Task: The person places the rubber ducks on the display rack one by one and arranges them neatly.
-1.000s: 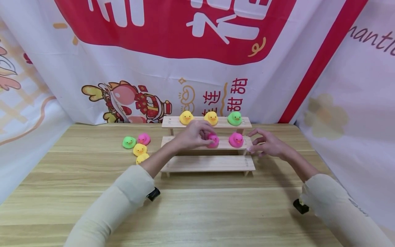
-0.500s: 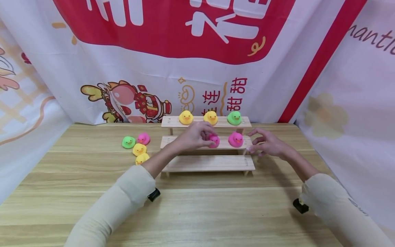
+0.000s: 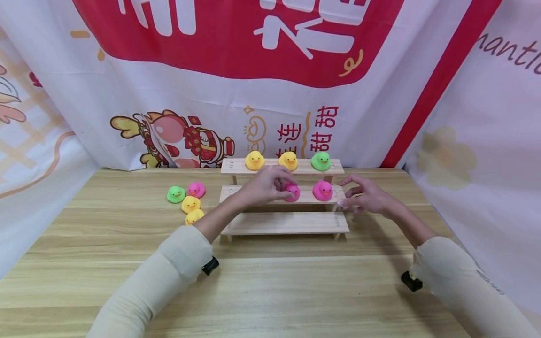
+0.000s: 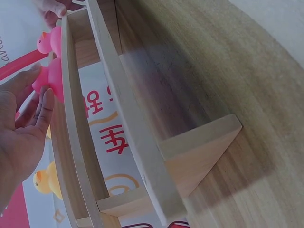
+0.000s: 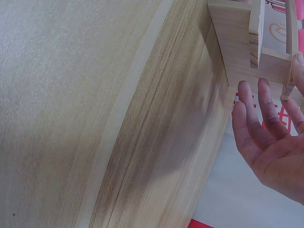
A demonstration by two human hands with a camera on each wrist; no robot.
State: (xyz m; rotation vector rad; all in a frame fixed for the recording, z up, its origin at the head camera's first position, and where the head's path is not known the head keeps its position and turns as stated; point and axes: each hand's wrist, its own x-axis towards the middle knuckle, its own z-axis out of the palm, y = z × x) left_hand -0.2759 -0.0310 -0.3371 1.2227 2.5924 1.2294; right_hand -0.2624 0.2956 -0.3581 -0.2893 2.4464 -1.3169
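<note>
A three-step wooden display stand [image 3: 284, 223] stands on the table. On its middle step, my left hand [image 3: 265, 185] holds a pink rubber duck [image 3: 292, 192] between thumb and fingertips; in the left wrist view this duck [image 4: 49, 80] sits against the step. Just to its right is a second pink duck [image 3: 323, 190]. My right hand [image 3: 367, 196] is at the right end of the middle step, thumb and index finger on either side of the board, other fingers spread loosely, as the right wrist view of the hand [image 5: 275, 137] shows.
On the top step stand two yellow ducks [image 3: 255, 160] and a green duck [image 3: 321, 161]. Left of the stand, a green duck [image 3: 175, 194], a pink duck [image 3: 196, 189] and two yellow ducks [image 3: 191, 204] lie on the table [image 3: 287, 291]. A printed cloth [image 3: 236, 61] hangs close behind.
The pink duck in my left hand shifts very slightly on the middle step. Otherwise both hands, the stand and the other ducks stay where they were.
</note>
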